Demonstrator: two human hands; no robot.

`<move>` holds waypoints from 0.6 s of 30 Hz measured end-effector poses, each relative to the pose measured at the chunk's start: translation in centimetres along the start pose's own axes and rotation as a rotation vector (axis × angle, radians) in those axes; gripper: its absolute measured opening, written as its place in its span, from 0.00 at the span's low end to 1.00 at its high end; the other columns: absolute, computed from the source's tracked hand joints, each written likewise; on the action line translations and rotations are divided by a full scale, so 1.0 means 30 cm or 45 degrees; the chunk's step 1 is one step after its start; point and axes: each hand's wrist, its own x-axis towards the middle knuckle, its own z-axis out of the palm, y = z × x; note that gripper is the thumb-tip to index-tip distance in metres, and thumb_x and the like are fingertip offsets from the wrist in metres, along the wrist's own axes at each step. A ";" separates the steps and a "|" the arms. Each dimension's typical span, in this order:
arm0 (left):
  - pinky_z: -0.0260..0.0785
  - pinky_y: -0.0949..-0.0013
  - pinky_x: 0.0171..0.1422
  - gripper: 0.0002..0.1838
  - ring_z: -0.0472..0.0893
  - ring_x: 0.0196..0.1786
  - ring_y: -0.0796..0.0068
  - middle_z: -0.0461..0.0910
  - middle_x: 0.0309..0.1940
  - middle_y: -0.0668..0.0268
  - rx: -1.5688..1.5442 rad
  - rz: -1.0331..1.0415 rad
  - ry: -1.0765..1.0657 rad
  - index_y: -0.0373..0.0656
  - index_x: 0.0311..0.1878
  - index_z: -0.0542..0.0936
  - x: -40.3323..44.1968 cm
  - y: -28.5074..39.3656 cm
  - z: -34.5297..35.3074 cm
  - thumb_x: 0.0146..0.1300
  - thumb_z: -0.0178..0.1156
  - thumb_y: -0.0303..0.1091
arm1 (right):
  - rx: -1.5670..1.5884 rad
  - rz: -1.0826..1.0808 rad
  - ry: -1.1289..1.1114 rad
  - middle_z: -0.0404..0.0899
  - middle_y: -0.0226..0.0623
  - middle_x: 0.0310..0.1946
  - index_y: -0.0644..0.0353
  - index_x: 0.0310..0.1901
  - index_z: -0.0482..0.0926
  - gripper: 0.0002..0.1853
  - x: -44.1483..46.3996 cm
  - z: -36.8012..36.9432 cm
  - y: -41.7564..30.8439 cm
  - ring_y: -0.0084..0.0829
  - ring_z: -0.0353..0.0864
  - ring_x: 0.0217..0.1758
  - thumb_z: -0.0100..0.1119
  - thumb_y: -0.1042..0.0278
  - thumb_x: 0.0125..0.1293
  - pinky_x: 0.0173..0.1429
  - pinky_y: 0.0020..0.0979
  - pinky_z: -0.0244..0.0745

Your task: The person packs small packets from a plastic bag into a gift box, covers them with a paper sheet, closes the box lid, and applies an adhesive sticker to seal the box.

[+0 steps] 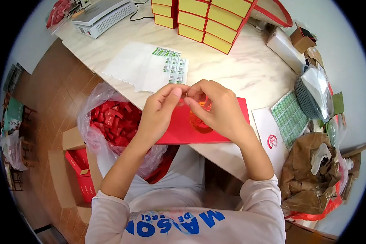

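My left hand (159,110) and my right hand (220,106) meet fingertip to fingertip above a flat red box (175,127) with an orange round emblem. Both hands are closed in a pinch. Whatever is between the fingers is too small and too covered to name. Just beyond the hands lies a sheet of small green-and-white stickers (174,67), with bare white backing on its left part. The red box lies at the table's near edge, partly covered by my hands.
Left of my legs, a clear plastic bag (87,106) holds many red packets (114,122). Below it stands a cardboard carton (57,173) with red boxes. Stacked yellow-faced boxes (219,24), a scale (103,18), another sticker sheet (289,116) and a grey basket (306,97) surround the work area.
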 end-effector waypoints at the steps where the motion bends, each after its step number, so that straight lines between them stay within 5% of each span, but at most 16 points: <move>1: 0.71 0.74 0.54 0.17 0.78 0.47 0.79 0.81 0.43 0.65 0.002 0.033 0.016 0.34 0.49 0.79 -0.001 -0.007 -0.013 0.75 0.46 0.37 | 0.011 0.030 -0.078 0.79 0.37 0.25 0.59 0.35 0.78 0.10 0.003 -0.015 -0.012 0.35 0.80 0.29 0.68 0.65 0.57 0.33 0.35 0.74; 12: 0.67 0.77 0.44 0.16 0.71 0.34 0.85 0.79 0.32 0.71 0.214 -0.098 0.037 0.35 0.45 0.80 -0.041 -0.004 -0.056 0.74 0.48 0.37 | 0.005 -0.059 -0.039 0.79 0.40 0.31 0.63 0.37 0.78 0.07 0.004 0.004 -0.005 0.38 0.80 0.31 0.66 0.76 0.57 0.34 0.34 0.74; 15: 0.68 0.76 0.51 0.16 0.77 0.44 0.81 0.81 0.40 0.66 0.223 -0.152 -0.042 0.35 0.52 0.78 -0.036 -0.026 -0.074 0.74 0.48 0.37 | -0.009 -0.051 -0.041 0.78 0.41 0.31 0.64 0.36 0.78 0.05 0.000 0.016 0.005 0.38 0.80 0.31 0.63 0.78 0.58 0.35 0.33 0.74; 18: 0.65 0.70 0.63 0.19 0.75 0.57 0.75 0.76 0.59 0.60 0.246 0.126 0.187 0.39 0.64 0.71 -0.018 -0.086 -0.117 0.73 0.47 0.32 | 0.033 -0.009 0.069 0.79 0.40 0.30 0.65 0.36 0.78 0.04 0.012 0.011 0.014 0.36 0.79 0.30 0.61 0.80 0.59 0.35 0.32 0.74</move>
